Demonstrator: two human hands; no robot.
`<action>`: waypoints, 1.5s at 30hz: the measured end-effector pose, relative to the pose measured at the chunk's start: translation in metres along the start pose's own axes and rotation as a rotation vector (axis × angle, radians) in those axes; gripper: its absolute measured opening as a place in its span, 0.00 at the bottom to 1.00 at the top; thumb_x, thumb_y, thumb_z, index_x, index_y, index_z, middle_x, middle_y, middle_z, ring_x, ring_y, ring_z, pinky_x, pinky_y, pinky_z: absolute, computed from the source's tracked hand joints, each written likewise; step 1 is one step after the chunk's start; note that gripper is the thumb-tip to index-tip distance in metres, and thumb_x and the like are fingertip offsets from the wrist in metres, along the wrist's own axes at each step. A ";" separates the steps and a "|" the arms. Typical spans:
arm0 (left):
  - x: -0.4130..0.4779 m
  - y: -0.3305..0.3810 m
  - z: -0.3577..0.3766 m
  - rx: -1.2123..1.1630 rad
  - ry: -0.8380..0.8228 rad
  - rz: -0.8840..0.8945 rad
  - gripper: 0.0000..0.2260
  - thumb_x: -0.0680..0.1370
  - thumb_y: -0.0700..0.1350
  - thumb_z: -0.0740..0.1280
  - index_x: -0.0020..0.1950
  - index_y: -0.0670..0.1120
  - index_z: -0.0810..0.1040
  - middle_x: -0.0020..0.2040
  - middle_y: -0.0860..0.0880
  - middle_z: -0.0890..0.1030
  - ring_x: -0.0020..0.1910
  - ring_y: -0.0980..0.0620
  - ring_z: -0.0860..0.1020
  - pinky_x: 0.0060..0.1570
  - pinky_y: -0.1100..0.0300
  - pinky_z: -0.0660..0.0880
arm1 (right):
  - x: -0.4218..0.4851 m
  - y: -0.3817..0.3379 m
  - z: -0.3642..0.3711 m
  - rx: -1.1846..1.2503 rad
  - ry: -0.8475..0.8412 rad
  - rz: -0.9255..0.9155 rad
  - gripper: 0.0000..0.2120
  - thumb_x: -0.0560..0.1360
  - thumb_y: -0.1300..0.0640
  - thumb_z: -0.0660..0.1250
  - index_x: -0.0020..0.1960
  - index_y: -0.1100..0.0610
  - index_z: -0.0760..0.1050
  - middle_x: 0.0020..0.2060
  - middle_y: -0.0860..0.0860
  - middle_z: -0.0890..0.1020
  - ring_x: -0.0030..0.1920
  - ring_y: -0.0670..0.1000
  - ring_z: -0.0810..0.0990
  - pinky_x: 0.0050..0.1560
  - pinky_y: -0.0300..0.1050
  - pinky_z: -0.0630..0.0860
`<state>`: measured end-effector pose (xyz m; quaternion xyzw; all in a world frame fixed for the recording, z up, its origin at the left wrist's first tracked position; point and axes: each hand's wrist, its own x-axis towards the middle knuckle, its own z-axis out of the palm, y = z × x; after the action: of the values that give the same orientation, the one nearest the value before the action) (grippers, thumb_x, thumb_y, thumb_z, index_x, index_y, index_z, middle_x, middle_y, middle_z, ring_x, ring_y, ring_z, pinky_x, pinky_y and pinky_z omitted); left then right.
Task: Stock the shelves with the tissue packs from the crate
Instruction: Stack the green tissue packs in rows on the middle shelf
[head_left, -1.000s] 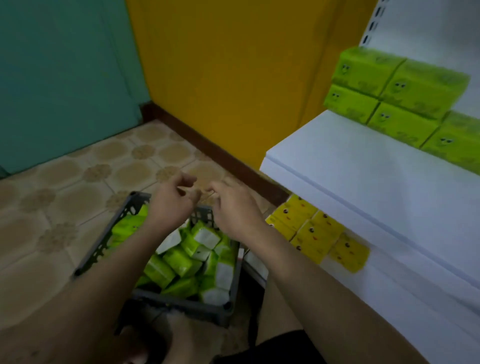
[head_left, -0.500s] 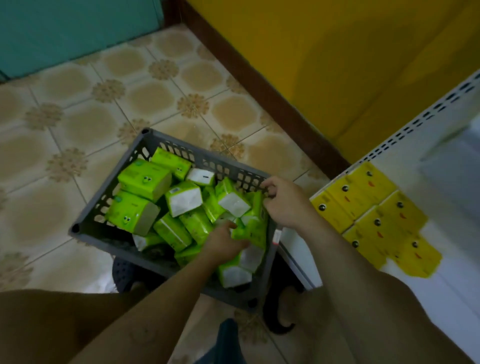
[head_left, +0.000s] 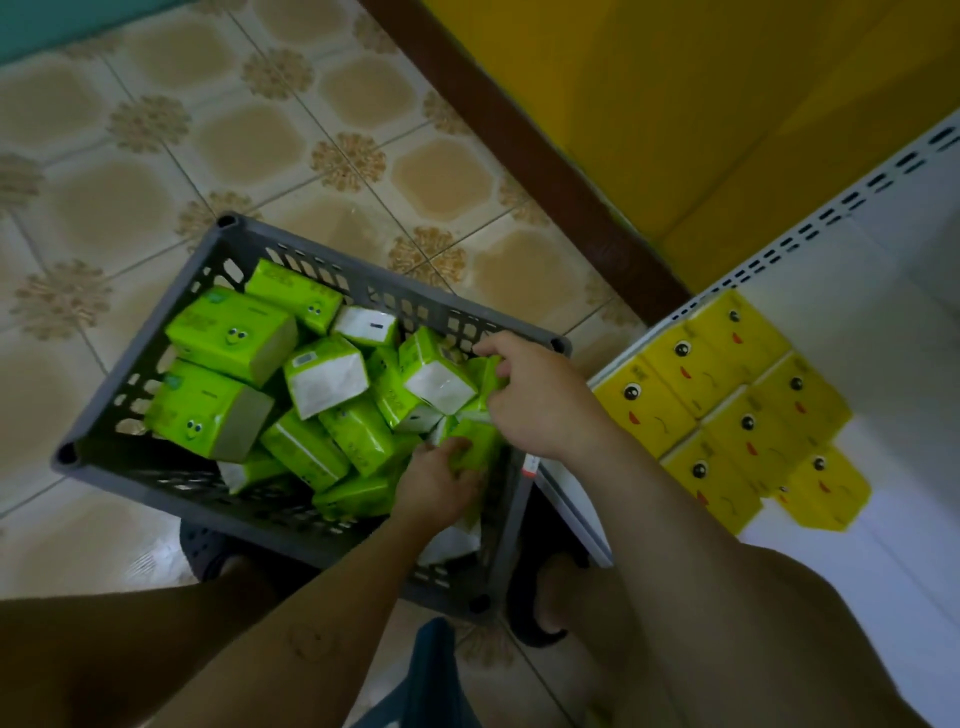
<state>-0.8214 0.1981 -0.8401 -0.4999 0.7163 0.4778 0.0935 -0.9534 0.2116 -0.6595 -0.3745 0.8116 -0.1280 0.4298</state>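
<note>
A grey slotted crate (head_left: 130, 379) stands on the tiled floor, holding several green tissue packs (head_left: 234, 332) with cartoon eyes. My left hand (head_left: 439, 483) reaches into the crate's right end and grips a green pack (head_left: 480, 449) there. My right hand (head_left: 540, 395) is just above it, fingers closed on a green pack (head_left: 488, 379) beside the crate's right wall. On the white bottom shelf (head_left: 883, 322) to the right lie several yellow tissue packs (head_left: 727, 410) with faces.
A yellow wall with a dark brown skirting (head_left: 545, 171) runs diagonally behind the crate. The shelf's perforated white back panel (head_left: 831, 208) rises at right. My knees and sandalled feet (head_left: 540, 597) are close below the crate. Patterned floor tiles (head_left: 208, 130) stretch left.
The view dropped from the upper shelf to the crate. Both hands went down into the crate's right end and closed on green packs; since half a second ago they have barely shifted.
</note>
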 end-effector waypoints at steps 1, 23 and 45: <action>-0.003 0.001 -0.006 -0.069 0.022 -0.043 0.22 0.72 0.54 0.64 0.64 0.50 0.77 0.53 0.40 0.81 0.53 0.41 0.79 0.51 0.55 0.73 | -0.001 0.001 -0.001 -0.001 -0.003 0.009 0.25 0.78 0.66 0.59 0.72 0.48 0.65 0.66 0.53 0.70 0.49 0.52 0.73 0.50 0.52 0.77; -0.239 0.111 -0.212 -0.274 0.323 0.420 0.30 0.71 0.56 0.75 0.69 0.52 0.69 0.57 0.48 0.76 0.50 0.55 0.77 0.46 0.62 0.74 | -0.188 -0.013 0.018 1.178 0.080 -0.169 0.16 0.72 0.59 0.73 0.59 0.56 0.75 0.59 0.61 0.80 0.57 0.63 0.80 0.40 0.55 0.81; -0.344 0.343 -0.062 -0.379 -0.157 0.832 0.14 0.78 0.50 0.68 0.62 0.48 0.76 0.55 0.46 0.79 0.53 0.47 0.79 0.45 0.52 0.78 | -0.434 0.135 -0.169 0.741 1.097 -0.013 0.16 0.74 0.52 0.67 0.61 0.52 0.72 0.36 0.55 0.79 0.32 0.52 0.77 0.30 0.44 0.74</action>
<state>-0.9106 0.3806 -0.3941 -0.1407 0.7466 0.6338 -0.1451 -1.0029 0.5962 -0.3683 -0.0874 0.8126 -0.5737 0.0537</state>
